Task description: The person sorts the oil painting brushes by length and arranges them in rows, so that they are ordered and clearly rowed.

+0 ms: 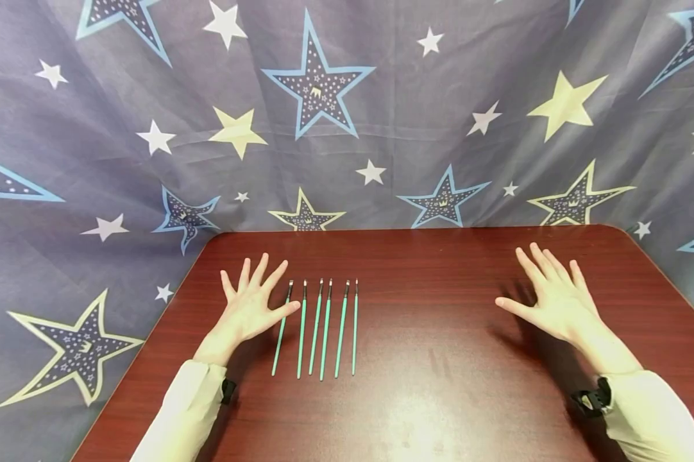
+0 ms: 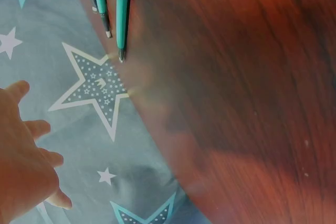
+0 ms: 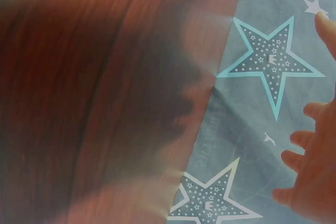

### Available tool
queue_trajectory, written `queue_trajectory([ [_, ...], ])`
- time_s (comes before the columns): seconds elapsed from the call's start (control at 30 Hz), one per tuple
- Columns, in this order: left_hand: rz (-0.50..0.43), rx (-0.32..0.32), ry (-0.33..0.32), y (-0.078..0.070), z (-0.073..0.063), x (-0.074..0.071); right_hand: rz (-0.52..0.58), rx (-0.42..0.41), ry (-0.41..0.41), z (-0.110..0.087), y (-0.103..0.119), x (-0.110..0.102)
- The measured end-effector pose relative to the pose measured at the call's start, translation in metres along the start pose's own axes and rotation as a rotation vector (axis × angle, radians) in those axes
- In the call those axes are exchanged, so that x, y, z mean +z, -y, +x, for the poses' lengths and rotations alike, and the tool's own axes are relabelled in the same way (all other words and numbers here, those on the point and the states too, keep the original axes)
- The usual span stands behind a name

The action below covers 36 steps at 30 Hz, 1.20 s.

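Note:
Several thin paintbrushes [image 1: 326, 333] with teal handles lie side by side on the table, left of its middle, bristle ends toward the far edge. My left hand [image 1: 249, 311] is spread over the table just left of them, its thumb overlapping the leftmost paintbrush [image 1: 280, 340] in the head view. In the left wrist view a few paintbrush handles [image 2: 123, 14] show at the top, beyond the spread fingers [image 2: 38, 128]. Well to the right, my right hand [image 1: 557, 308] hovers with fingers spread, its shadow on the wood below. Neither hand holds anything.
The reddish-brown wooden table [image 1: 428, 276] has rounded far corners. A grey curtain [image 1: 393, 115] printed with stars hangs behind it and along both sides. Dark wrist straps [image 1: 594, 399] sit at the cuffs of the pale sleeves. Light glares off the near middle of the tabletop.

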State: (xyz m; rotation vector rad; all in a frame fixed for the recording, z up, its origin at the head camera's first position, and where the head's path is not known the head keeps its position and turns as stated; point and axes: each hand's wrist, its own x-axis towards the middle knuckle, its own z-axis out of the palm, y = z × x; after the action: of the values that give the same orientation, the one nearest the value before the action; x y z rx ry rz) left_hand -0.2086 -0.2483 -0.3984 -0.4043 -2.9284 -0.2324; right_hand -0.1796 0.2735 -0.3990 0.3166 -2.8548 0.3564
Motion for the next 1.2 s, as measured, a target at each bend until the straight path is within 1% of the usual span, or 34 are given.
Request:
queue_trajectory([
  [0.23,-0.001,-0.01,0.007,0.001,-0.002,0.003,0.023,-0.015,-0.008,0.004,0.01,0.005],
  [0.5,-0.059,-0.012,0.01,0.002,-0.003,0.005,0.07,-0.023,0.039,0.015,0.027,0.013],
  [0.57,-0.074,-0.012,0.003,0.001,-0.003,0.006,0.076,-0.047,0.031,0.019,0.033,0.016],
  [0.67,-0.109,-0.016,-0.016,0.0,-0.002,0.006,0.093,-0.091,-0.003,0.025,0.041,0.021],
  [0.73,-0.129,-0.018,-0.028,-0.002,-0.002,0.006,0.106,-0.103,-0.023,0.028,0.047,0.024],
  [0.87,-0.178,-0.023,-0.056,-0.004,-0.003,0.007,0.169,-0.062,-0.014,0.032,0.06,0.03],
  [0.93,-0.199,-0.037,-0.062,-0.005,-0.003,0.007,0.201,-0.045,-0.008,0.033,0.066,0.033],
  [1.1,-0.262,-0.096,-0.045,-0.009,-0.001,0.007,0.292,-0.012,0.0,0.036,0.078,0.04],
  [1.2,-0.304,-0.116,-0.042,-0.012,-0.001,0.007,0.328,-0.001,0.001,0.038,0.084,0.042],
])
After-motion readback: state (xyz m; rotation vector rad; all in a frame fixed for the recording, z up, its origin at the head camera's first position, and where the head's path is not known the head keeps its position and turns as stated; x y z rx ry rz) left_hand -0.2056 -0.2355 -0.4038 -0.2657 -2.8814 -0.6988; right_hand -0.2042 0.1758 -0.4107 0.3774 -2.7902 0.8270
